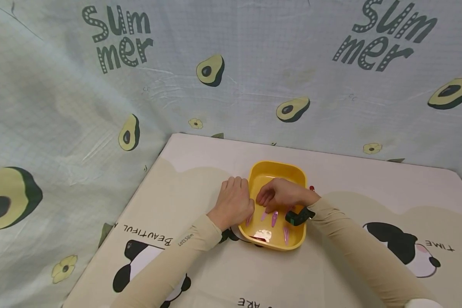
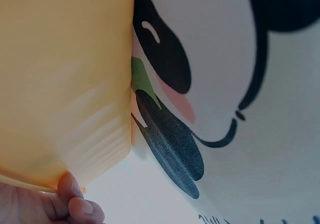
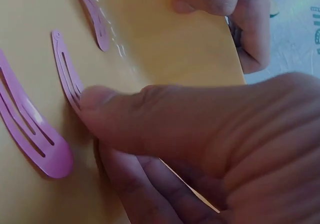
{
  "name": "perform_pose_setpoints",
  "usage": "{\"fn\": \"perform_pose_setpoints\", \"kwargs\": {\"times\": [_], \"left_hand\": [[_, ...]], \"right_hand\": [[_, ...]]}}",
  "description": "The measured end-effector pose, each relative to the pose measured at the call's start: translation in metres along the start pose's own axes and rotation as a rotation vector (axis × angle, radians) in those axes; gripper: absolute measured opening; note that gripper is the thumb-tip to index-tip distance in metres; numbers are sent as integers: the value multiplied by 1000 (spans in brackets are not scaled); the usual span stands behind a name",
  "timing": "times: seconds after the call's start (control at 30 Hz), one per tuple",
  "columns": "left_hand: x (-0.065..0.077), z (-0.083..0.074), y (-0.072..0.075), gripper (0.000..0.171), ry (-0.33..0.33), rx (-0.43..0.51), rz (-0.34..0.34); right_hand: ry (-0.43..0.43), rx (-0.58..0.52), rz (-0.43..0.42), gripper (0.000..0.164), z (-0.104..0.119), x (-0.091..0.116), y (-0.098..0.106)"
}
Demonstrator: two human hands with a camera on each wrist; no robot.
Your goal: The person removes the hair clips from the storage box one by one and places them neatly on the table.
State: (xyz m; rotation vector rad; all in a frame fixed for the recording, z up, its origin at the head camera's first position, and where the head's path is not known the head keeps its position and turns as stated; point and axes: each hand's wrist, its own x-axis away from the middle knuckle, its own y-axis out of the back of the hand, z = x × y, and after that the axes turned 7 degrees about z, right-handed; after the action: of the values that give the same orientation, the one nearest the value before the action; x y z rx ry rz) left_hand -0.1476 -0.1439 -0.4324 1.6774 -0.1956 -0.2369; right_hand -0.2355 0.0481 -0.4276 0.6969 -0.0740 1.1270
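Observation:
In the head view, a yellow plastic tray [image 1: 281, 167] lies on the table with several snap hair clips in it. My left hand [image 1: 234, 203] grips its left rim. The left wrist view shows the left fingers [image 2: 75, 186] curled at the rim, beside the tray's outer wall. My right hand [image 1: 280, 192] reaches inside the tray. Between thumb and fingers it pinches one end of a pink hair clip [image 3: 61, 66], as the right wrist view shows. A larger pink clip [image 3: 37, 126] lies next to it, and another pink clip [image 3: 94, 18] is near the tray's side wall.
A pink clip [image 1: 286, 235] and a dark red clip [image 1: 258, 238] lie toward the tray's near end. Something small and red [image 1: 312, 188] shows just past the right rim. A panda-print cloth [image 1: 200, 188] covers the table; an avocado-print curtain [image 1: 246, 85] hangs behind and at left.

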Motion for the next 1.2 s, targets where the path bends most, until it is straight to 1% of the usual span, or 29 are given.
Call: {"fn": "perform_pose_setpoints", "kwargs": {"times": [0.23,0.43,0.6,0.8,1.03,1.2], "left_hand": [[0,-1,1,20,1,-10,4],[0,-1,1,19,-7,-18,-15],[0,-1,1,20,-10,-16,-20],[0,-1,3,20,-7,-12,-8],[1,-1,3,20,-9,-19,-12],[0,-1,2,20,2,-10,-1]], "right_hand": [[1,50,9,24,0,-2,-1],[47,154,5,19,0,-1,-1],[51,211,13,16,1,-2,-2],[33,231,19,14,4,0,-2],[67,239,35,10,5,3,0],[74,216,41,9,5,5,3]]}}
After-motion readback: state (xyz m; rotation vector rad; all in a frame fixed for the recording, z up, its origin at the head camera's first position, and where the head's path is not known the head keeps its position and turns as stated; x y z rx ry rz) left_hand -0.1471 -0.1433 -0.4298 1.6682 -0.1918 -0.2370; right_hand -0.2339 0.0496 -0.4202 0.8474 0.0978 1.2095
